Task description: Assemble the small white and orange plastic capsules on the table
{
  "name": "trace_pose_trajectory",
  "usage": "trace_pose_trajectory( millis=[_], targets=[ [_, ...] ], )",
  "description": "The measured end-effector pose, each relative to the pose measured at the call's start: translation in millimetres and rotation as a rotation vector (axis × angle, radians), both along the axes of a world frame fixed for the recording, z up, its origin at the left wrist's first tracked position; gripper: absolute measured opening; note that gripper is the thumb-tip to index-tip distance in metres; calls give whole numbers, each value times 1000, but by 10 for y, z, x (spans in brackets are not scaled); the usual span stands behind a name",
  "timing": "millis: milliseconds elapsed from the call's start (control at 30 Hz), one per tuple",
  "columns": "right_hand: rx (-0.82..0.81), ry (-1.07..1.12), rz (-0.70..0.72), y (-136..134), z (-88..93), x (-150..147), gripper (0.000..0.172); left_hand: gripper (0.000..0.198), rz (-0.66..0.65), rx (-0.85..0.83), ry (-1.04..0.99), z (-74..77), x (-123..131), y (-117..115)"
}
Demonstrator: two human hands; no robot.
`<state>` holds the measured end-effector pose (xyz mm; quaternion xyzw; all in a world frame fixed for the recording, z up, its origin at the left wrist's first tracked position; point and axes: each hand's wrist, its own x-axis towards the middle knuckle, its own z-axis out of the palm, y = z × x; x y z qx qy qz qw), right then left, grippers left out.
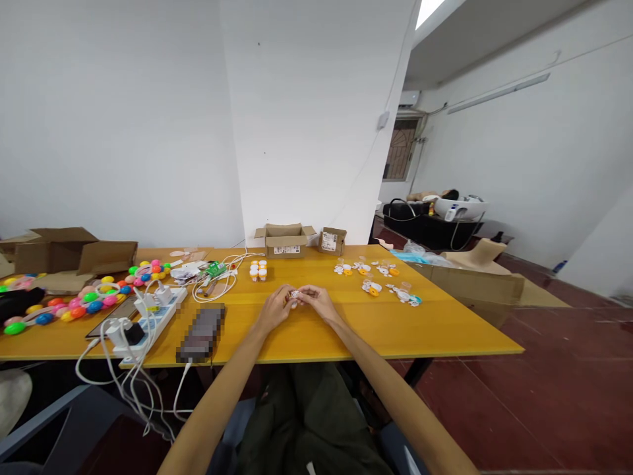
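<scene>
My left hand and my right hand meet over the middle of the yellow table. Both pinch a small white part between their fingertips; it is too small to name more closely. A little beyond them stands a group of small white and orange pieces. More small white and orange pieces lie scattered to the right.
An open cardboard box and a smaller box stand at the table's far edge. A white power strip with chargers and cables, a blurred-out phone, and coloured plastic balls lie to the left. Cardboard boxes stand far left.
</scene>
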<state>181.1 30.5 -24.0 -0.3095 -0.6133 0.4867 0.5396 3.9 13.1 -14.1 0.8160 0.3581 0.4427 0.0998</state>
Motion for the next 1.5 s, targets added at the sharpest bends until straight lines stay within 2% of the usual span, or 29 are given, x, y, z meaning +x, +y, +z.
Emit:
trace_pose_trajectory(
  millis=[133, 267, 467, 1000, 1500],
  targets=[
    [11, 9, -10, 0, 3, 4, 36, 21, 17, -82, -63, -13, -4, 12],
    [21, -4, 3, -12, 17, 3, 34, 14, -42, -155, -140, 5, 3, 17],
    [24, -13, -5, -34, 37, -17, 36, 18, -97, -226, -231, 21, 20, 20],
    [123, -76, -6, 28, -45, -22, 39, 33, -140, -307, -340, -41, 2, 83],
    [123, -68, -10, -1, -17, -25, 41, 36, -187, -316, -371, 76, 45, -8]
  ],
)
